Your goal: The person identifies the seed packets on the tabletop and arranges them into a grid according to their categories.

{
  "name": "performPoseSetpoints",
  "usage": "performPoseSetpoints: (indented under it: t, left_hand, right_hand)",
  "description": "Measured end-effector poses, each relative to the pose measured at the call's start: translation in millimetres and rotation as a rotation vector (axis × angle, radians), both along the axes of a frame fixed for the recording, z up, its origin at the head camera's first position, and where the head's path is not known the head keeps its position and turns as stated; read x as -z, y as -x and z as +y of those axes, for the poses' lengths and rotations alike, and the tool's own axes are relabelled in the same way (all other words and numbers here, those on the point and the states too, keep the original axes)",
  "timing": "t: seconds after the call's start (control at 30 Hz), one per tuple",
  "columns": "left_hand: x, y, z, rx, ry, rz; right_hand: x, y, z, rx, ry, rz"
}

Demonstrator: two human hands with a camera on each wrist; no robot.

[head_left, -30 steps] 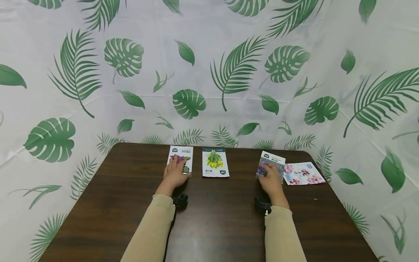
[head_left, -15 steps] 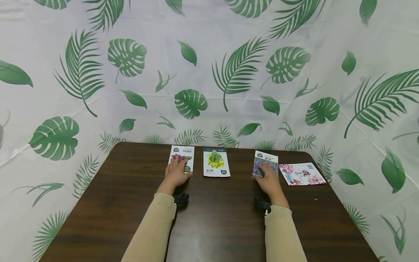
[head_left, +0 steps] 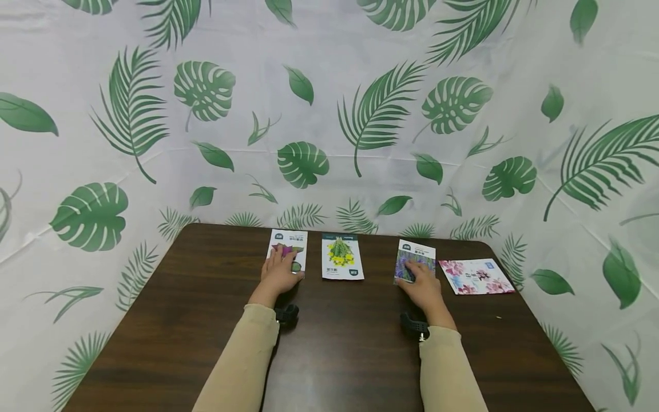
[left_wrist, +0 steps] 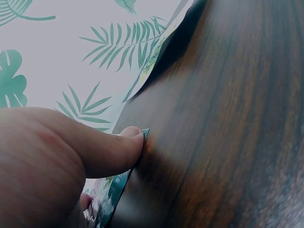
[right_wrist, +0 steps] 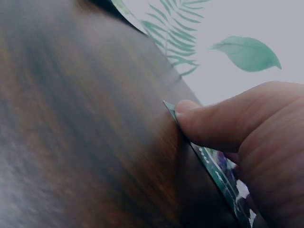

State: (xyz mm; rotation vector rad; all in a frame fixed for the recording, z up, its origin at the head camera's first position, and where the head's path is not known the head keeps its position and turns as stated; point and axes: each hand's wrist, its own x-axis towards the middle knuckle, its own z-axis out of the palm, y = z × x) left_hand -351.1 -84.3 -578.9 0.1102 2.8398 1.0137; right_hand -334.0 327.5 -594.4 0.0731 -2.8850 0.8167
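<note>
Four flat printed packets that look like seed packets form a row near the table's far edge. My left hand (head_left: 280, 276) rests on the leftmost packet (head_left: 294, 238), white with a purple picture; its fingers spread over the front and the thumb lies at a near corner. The right hand (head_left: 424, 290) touches the purple-flower packet (head_left: 418, 250), fingertips on its picture. In the right wrist view, the right thumb (right_wrist: 204, 124) lies at that packet's corner. Between the hands lies the yellow-flower packet (head_left: 342, 258), touched by neither.
A white packet with pink blossoms (head_left: 476, 277) lies at a slant beside the right hand. The dark wooden table (head_left: 350, 349) extends toward me. A leaf-printed cloth (head_left: 319, 120) hangs behind it. Black straps circle both wrists, below beige sleeves.
My right hand has slid the purple-flower packet left, away from the pink-blossom packet, opening a narrow gap and straightening it. The left hand has stayed on its packet. The view has shifted slightly.
</note>
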Motion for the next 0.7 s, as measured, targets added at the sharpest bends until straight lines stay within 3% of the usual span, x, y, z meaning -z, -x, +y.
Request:
performPoseSetpoints:
  t: [0.17,0.43,0.6,0.7]
  left_hand:
    - [-4.1,-0.7,0.1,0.008,0.016,0.011]
    - [-7.1,-3.3,1.0,-0.009,0.02,0.01]
    - [-6.0,-0.1,1.0,-0.053,0.005,0.053]
    - [-4.0,2.4,0.2,-0.034,0.004,0.072]
  right_hand:
    - [3.4,-1.0,0.3,-0.018,0.001,0.028]
    - [1.8,-4.0,0.9,-0.035,0.038,-0.151]
    - [-2.0,-7.1,-4.6,-0.022,-0.01,-0.115]
    - [1.1,-9.7,-7.8,-0.009,-0.029,-0.073]
